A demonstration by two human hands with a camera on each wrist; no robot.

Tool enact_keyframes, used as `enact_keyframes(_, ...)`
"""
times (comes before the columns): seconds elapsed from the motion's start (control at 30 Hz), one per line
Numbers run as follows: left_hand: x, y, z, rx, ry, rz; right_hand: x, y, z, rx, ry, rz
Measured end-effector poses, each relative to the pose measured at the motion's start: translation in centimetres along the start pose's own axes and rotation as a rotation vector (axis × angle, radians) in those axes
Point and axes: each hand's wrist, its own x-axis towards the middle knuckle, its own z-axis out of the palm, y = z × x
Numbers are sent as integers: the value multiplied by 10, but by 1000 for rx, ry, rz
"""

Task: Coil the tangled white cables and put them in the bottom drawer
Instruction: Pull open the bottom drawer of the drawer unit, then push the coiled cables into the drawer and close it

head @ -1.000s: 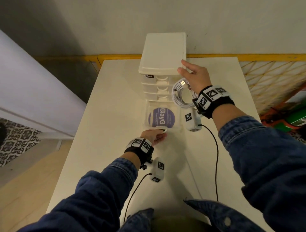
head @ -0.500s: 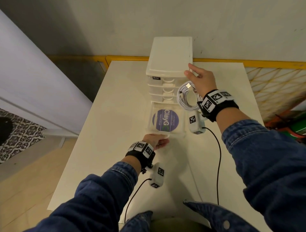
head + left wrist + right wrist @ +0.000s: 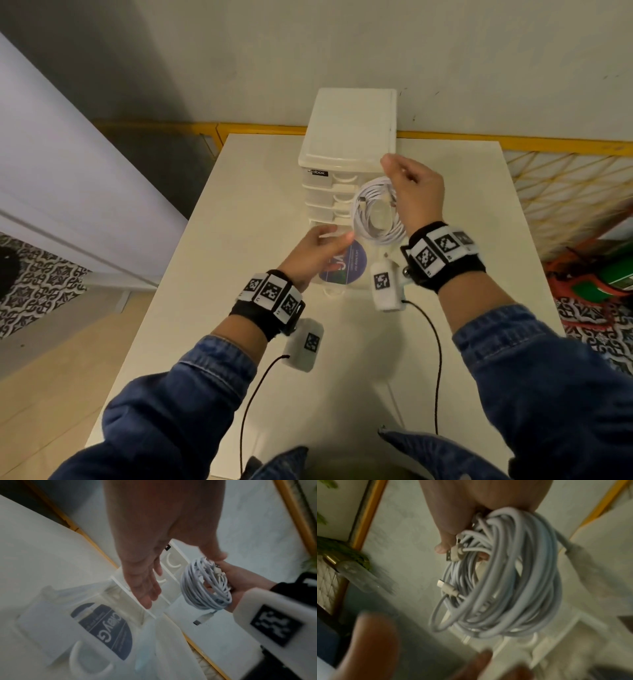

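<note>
A coil of white cables (image 3: 375, 219) hangs from my right hand (image 3: 407, 192), which grips one side of it just in front of the white drawer unit (image 3: 349, 137). The right wrist view shows my thumb (image 3: 445, 545) pinning the loops of the coil (image 3: 496, 581), with USB plugs sticking out. The clear bottom drawer (image 3: 342, 288) is pulled out and holds a packet with a round purple label (image 3: 347, 269). My left hand (image 3: 334, 238) hovers open over that drawer, its fingers stretched toward the coil (image 3: 205, 585) and holding nothing.
The unit stands at the far edge of a white table (image 3: 239, 205), against a wall. A yellow railing (image 3: 548, 144) runs behind and to the right. The drawers above the bottom one are closed. Black leads trail from both wrist cameras across the near table.
My left hand has left the drawer's front handle and risen toward the coil. My right hand has lifted its fingers off the unit's top, still carrying the coil. The drawer stays pulled out.
</note>
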Motion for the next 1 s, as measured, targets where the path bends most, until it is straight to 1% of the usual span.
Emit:
enact_keyframes(0.07,3,0,6,-47,-33,56,-17,6,9,61,-2,45)
enact_keyframes(0.13,9,-3,6,-40,-41,83,-29,17,19,95,1,127)
enact_keyframes(0.17,12,-6,4,-35,-19,81,-32,24,23,108,7,180)
enact_keyframes(0.23,20,-11,-3,16,75,53,-37,42,30,128,8,283)
enact_keyframes(0.3,31,-17,-10,137,160,40,-37,59,36,127,-12,343)
enact_keyframes(0.33,36,-18,-12,214,182,47,-36,68,40,110,-31,360)
enact_keyframes(0.43,54,-21,-13,579,221,30,-31,86,44,35,-94,395)
enact_keyframes(0.5,65,-21,-10,751,217,-11,-29,97,44,-34,-134,371)
enact_keyframes(0.6,82,-23,-8,870,205,-67,-31,108,44,-120,-158,276)
enact_keyframes(0.7,93,-25,-4,965,210,-131,-37,114,45,-145,-165,94)
enact_keyframes(0.77,98,-26,-1,1016,216,-158,-40,119,42,-191,-212,9)
enact_keyframes(0.87,103,-26,2,1076,215,-177,-42,127,37,-381,-318,-56)
enact_keyframes(0.93,105,-27,2,1113,216,-177,-47,128,36,-542,-356,-107)
enact_keyframes(1.0,105,-25,4,1149,209,-172,-50,126,35,-728,-381,-120)
